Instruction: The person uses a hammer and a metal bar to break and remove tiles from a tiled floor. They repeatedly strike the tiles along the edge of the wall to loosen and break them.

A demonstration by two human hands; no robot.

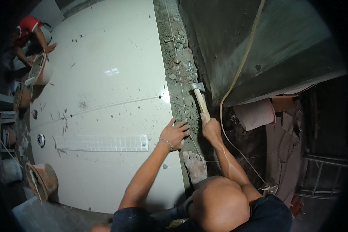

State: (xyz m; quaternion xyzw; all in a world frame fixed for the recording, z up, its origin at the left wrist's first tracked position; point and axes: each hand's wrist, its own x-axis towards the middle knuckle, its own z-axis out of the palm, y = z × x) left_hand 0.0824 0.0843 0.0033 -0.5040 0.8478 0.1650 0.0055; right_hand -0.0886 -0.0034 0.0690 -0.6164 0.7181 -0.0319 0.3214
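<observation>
My right hand [212, 130] is closed round the pale wooden handle of a hammer [201, 101], whose metal head points away from me over a strip of rough grey mortar [176, 69]. My left hand [174, 134] lies palm down with fingers spread across the edge of a large cream tile [116, 58], its fingertips reaching over the mortar beside a thin taut string [183, 87]. A chain bracelet circles my left wrist. Between my forearms are my bare foot [195, 166] and bent knee.
A clear ruled strip [104, 143] and crumbs lie on the tiles. Buckets [42, 181] stand along the left side, where a co-worker in red [29, 25] crouches. To the right are a dark wall [270, 50], a hanging cable [241, 67] and a ladder [323, 176].
</observation>
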